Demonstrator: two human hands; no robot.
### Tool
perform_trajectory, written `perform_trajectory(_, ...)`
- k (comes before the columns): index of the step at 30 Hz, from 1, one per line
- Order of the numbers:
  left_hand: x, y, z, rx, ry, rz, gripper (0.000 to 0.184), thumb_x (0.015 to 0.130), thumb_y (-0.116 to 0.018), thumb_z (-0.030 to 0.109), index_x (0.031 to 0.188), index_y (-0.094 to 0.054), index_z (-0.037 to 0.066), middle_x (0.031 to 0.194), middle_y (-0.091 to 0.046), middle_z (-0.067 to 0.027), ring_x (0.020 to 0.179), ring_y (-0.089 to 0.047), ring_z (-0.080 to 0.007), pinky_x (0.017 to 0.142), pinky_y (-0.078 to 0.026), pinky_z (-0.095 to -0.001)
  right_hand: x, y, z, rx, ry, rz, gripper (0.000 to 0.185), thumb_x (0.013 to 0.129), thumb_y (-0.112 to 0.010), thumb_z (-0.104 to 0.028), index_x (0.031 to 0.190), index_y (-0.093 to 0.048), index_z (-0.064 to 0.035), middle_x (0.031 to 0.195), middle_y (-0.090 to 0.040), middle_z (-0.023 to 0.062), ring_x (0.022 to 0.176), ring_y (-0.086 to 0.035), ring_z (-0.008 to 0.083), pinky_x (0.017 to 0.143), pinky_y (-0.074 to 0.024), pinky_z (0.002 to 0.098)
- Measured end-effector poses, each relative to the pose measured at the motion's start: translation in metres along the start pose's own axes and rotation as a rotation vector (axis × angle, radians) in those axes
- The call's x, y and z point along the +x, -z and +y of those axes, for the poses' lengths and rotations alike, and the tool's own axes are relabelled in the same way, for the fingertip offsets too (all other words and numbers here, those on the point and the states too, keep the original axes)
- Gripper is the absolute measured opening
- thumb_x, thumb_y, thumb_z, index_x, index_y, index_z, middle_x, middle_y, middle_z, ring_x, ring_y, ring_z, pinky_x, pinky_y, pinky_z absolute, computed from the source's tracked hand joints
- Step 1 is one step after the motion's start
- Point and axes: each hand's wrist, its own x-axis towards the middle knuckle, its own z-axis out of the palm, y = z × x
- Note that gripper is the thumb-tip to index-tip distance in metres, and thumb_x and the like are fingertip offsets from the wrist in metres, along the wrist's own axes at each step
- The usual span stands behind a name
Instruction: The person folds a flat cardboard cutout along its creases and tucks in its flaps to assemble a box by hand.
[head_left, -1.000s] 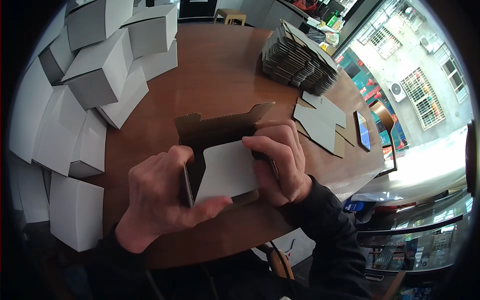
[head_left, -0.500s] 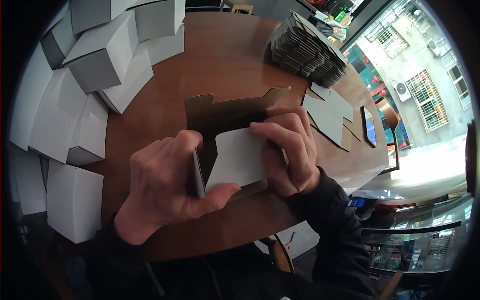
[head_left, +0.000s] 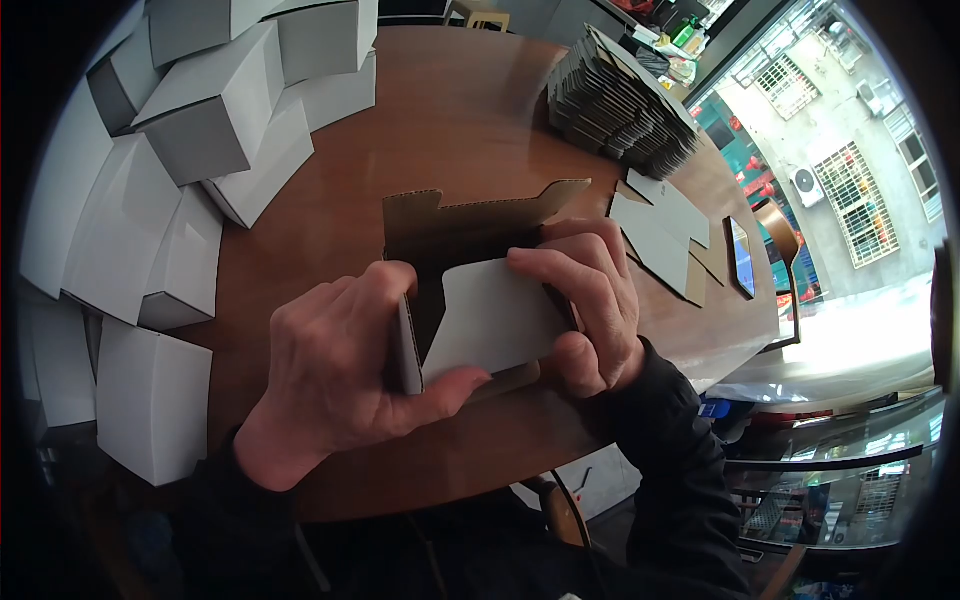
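Observation:
A partly folded cardboard box [head_left: 500, 315], white outside and brown inside, is between my two hands above the front of the table. Its brown notched panel stands up at the far side, and a white flap lies folded across the near opening. My left hand [head_left: 345, 365] is closed on the box's left wall, fingers over the top edge and thumb along the near lower edge. My right hand [head_left: 590, 305] grips the right side, its index finger resting on the white flap's upper edge. Some right fingertips are hidden behind the box.
Folded white boxes [head_left: 155, 400] are piled along the left side of the brown table [head_left: 440, 110]. A tall stack of flat cardboard blanks [head_left: 620, 105] stands at the back right. Nearer lie loose flat blanks [head_left: 655, 235] and a phone [head_left: 739, 255] by the right edge.
My right thumb has come out from inside the box's right end to its near side. The white flap now shows more of its right part. Both hands and the box sit slightly further right.

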Motion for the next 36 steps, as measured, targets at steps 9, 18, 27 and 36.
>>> perform_trajectory(9,0.0014,0.0007,0.0007,0.021,-0.013,-0.004,0.056,0.083,-0.084,0.049,0.107,-0.060,0.004,0.084,-0.061,-0.0048,0.051,-0.054,-0.0227,0.052,-0.047,-0.0346,-0.0005,0.0002,-0.0015,-0.017,-0.008,-0.006,0.052,0.104,-0.050,-0.041,0.124,-0.071,0.0023,0.098,-0.063,0.0123,0.090,-0.055,0.0291,0.083,-0.0501,0.0403)
perform_trajectory(18,-0.0004,0.0037,0.0012,0.013,0.023,-0.042,0.058,0.079,-0.086,0.048,0.106,-0.059,0.004,0.081,-0.062,-0.0064,0.057,-0.057,-0.0237,0.057,-0.049,-0.0348,0.0004,0.0014,-0.0036,0.015,-0.019,-0.017,0.056,0.106,-0.046,-0.045,0.124,-0.071,0.0022,0.098,-0.063,0.0120,0.090,-0.055,0.0286,0.083,-0.0501,0.0400)
perform_trajectory(27,0.0015,0.0024,0.0013,-0.012,0.002,-0.014,0.054,0.084,-0.083,0.049,0.103,-0.060,0.004,0.081,-0.059,-0.0046,0.051,-0.053,-0.0225,0.052,-0.047,-0.0339,0.0000,0.0014,-0.0026,0.005,-0.011,-0.011,0.057,0.108,-0.044,-0.044,0.124,-0.071,0.0037,0.098,-0.064,0.0126,0.089,-0.055,0.0283,0.083,-0.0500,0.0398)
perform_trajectory(36,0.0021,0.0033,0.0020,-0.004,0.012,-0.018,0.054,0.085,-0.082,0.049,0.102,-0.058,0.004,0.079,-0.059,-0.0046,0.050,-0.052,-0.0226,0.052,-0.047,-0.0340,0.0003,-0.0007,-0.0057,0.193,-0.157,0.156,0.056,0.107,-0.045,-0.040,0.124,-0.068,0.0071,0.103,-0.066,0.0172,0.089,-0.057,0.0291,0.083,-0.0498,0.0396)
